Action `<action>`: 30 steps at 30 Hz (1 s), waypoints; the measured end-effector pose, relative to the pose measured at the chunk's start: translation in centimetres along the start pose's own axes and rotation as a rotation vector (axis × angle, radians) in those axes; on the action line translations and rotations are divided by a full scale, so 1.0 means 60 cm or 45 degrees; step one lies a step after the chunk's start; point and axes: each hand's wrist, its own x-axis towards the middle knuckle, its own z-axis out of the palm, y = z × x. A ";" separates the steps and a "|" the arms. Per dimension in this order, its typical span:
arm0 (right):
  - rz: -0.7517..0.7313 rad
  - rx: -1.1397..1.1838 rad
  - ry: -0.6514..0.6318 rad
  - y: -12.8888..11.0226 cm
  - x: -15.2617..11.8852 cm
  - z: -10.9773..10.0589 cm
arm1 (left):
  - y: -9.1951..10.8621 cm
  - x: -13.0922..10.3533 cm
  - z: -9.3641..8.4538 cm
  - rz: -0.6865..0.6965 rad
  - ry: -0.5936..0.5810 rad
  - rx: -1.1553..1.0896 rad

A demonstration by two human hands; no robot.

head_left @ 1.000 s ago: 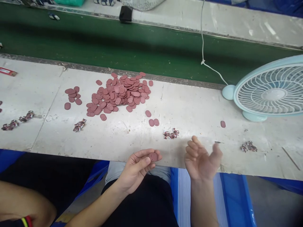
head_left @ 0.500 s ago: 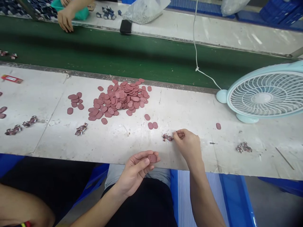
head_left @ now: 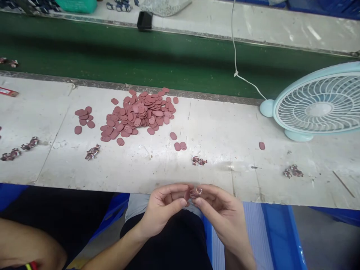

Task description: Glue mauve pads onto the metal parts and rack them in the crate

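Bare left hand and bare right hand angled inward, fingertips nearly meeting.
Left's pinching a flat dusty-red oval disc, nearly edge-on, long axis seemingly thumb to index; right's got a tiny brown-and-white piece pinched just beside it. Fingers cover bits of both, so can't tell if they touch.

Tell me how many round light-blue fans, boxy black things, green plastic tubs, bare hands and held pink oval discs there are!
Round light-blue fan: 1
Boxy black thing: 1
Green plastic tub: 1
Bare hands: 2 (left hand, right hand)
Held pink oval disc: 1
Total: 6
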 end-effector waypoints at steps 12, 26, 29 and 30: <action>0.075 -0.209 -0.024 -0.016 -0.003 -0.007 | -0.009 0.004 0.002 0.003 0.042 0.087; 0.070 0.100 -0.042 0.003 0.005 0.004 | -0.021 0.002 0.012 0.138 0.069 0.068; -0.020 0.097 0.026 0.013 0.006 0.008 | -0.023 0.000 0.016 0.176 0.083 0.044; -0.059 0.103 0.046 0.016 0.007 0.010 | -0.024 0.000 0.017 0.190 0.085 0.042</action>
